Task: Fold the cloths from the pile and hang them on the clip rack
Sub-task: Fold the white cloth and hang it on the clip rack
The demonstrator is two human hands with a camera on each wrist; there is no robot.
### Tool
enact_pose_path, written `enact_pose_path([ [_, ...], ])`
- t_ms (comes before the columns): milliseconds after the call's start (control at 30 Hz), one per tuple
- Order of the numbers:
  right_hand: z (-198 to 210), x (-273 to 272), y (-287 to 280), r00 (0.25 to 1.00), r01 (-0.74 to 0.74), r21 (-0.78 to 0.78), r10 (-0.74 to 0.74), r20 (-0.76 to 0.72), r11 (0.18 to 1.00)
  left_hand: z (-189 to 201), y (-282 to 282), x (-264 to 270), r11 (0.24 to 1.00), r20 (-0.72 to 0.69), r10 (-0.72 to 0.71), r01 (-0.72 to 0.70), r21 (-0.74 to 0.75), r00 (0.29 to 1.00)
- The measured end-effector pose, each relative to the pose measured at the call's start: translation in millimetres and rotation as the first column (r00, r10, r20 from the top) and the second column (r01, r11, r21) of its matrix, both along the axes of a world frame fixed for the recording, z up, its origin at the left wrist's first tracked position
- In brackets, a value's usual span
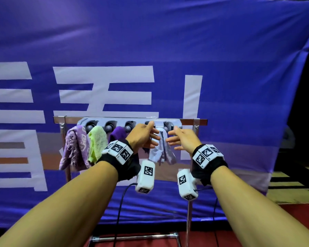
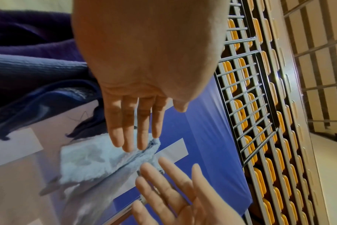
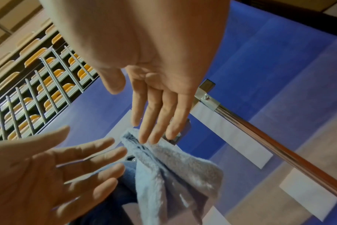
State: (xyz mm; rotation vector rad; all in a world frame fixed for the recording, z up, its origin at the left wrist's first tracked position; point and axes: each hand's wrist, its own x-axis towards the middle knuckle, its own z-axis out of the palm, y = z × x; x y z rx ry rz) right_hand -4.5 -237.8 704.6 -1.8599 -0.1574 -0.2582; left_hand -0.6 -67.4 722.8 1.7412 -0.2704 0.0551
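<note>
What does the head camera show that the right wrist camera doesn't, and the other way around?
Only the head view shows the whole clip rack with its row of clips, plus the frayed purple cloth, the green cloth and the dark purple cloth hanging to the left.

Only the right wrist view shows the orange seats behind railings.

Both show the light blue cloth hanging, with the left hand and right hand open on either side of it, gripping nothing.

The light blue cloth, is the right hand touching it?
Cannot tell. In the right wrist view the right hand's fingertips overlap the light blue cloth's top edge.
</note>
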Motion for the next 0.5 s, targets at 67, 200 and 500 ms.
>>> enact_pose_path([
  [67,-5,-12,0,1.0,-0.024,0.06,0.025,-0.015,0.998,-7,5,-8,0.999,-0.018,-0.011,0.01,-0.038,1.0],
  [200,-27,-37,3,0.995,-0.064,0.178,0.075,-0.059,0.982,-32,15,-27,0.996,-0.07,-0.053,0.047,-0.077,0.996],
  [500,-134,-63,33,0.962,-0.1,0.266,0.161,-0.219,0.959,-143,40,-56,0.996,-0.196,-0.049,0.032,-0.088,0.979],
])
